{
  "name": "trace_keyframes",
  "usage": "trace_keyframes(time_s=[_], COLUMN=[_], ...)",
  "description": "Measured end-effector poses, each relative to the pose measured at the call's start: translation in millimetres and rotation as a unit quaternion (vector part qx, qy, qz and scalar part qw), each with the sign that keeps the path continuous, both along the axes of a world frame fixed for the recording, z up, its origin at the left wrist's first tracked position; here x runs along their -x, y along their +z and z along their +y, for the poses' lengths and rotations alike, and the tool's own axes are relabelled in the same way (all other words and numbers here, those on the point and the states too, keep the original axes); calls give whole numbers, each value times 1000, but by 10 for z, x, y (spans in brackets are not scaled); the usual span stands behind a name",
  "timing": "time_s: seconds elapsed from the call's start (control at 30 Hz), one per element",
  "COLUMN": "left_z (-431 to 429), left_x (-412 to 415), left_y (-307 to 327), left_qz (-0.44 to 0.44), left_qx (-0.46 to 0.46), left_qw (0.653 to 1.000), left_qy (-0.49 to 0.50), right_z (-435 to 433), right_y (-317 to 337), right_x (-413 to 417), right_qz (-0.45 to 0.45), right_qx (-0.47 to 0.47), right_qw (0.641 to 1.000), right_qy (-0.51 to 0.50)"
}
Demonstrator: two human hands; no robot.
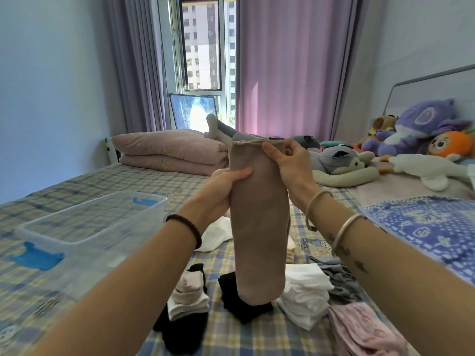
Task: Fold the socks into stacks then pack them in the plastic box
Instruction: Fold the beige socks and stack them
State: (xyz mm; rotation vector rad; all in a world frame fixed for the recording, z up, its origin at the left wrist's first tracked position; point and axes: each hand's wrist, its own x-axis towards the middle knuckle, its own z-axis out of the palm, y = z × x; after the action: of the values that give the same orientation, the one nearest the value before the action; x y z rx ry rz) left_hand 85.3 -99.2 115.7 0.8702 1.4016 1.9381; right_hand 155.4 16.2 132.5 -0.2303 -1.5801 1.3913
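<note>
Left of frame: the plastic box [110,253] sits on the bed. Centre: the left hand [226,186] grips the side of the tan sock [257,227], and the right hand [288,163] pinches its cuff. The sock hangs above the sock piles [305,296]. It looks light, limp and thin; grasp cuff and toe.

Purple curtains [290,68], daylit window [203,44]

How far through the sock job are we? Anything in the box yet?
Still early. Done: the pink and white stack and the white stack look folded on the bed. In hand: the left hand and right hand hold a tan sock up, unfolded. Left: the loose grey socks and pink socks, then all the packing; the plastic box shows no socks inside.
</note>
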Motion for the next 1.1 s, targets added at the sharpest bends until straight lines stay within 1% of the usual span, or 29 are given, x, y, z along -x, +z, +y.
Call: trace_keyframes(time_s=[0.1,0.17,0.23,0.27,0.33,0.4,0.43,0.47,0.53,0.57,0.67,0.7,0.77,0.83,0.87,0.93,1.0,1.07,1.1], left_z=[12,-2,-12,-11,-2,28,39,46,29,14,-33,-36,2,47,65,69,27,13,17], left_x=[22,35,34,34,22,24,30,39,58,70,76,62,75,117,125,135,138,155,153], left_y=[35,49,49,49,47,48,54,59,55,34,-90,-129,-185,-207,-206,-200,-202,-222,-225], left_qz=[48,65,70,66,40,16,8,4,-8,-14,7,10,2,-6,2,50,116,194,229], left_qx=[4,9,15,14,-3,-26,-33,-36,-22,2,137,160,157,131,123,141,179,234,255], left_qw=[998,996,995,995,996,992,990,988,989,991,987,984,982,980,980,980,973,951,938], left_qy=[50,66,70,71,85,119,137,149,144,130,81,78,109,151,157,132,84,51,48], right_z=[44,58,50,36,6,-16,-37,-54,-64,-60,-32,-23,7,38,38,38,66,132,156], right_y=[5,6,12,14,-29,-175,-257,-327,-414,-430,-432,-433,-453,-478,-481,-474,-447,-423,-415], right_x=[-6,-3,5,3,-23,-72,-99,-120,-118,-106,-62,-51,-27,-17,-21,-37,-62,-102,-123], right_qz=[-32,-43,-44,-53,-111,-177,-200,-220,-232,-224,-190,-186,-201,-215,-208,-201,-218,-274,-316], right_qx=[-66,-97,-71,-40,13,31,23,13,8,12,29,28,19,-21,-56,-116,-124,-114,-115], right_qw=[994,988,989,994,994,972,959,951,952,957,973,977,978,976,976,973,968,952,936], right_qy=[-75,-114,-119,-90,14,150,199,217,199,182,127,103,54,17,10,11,23,73,105])
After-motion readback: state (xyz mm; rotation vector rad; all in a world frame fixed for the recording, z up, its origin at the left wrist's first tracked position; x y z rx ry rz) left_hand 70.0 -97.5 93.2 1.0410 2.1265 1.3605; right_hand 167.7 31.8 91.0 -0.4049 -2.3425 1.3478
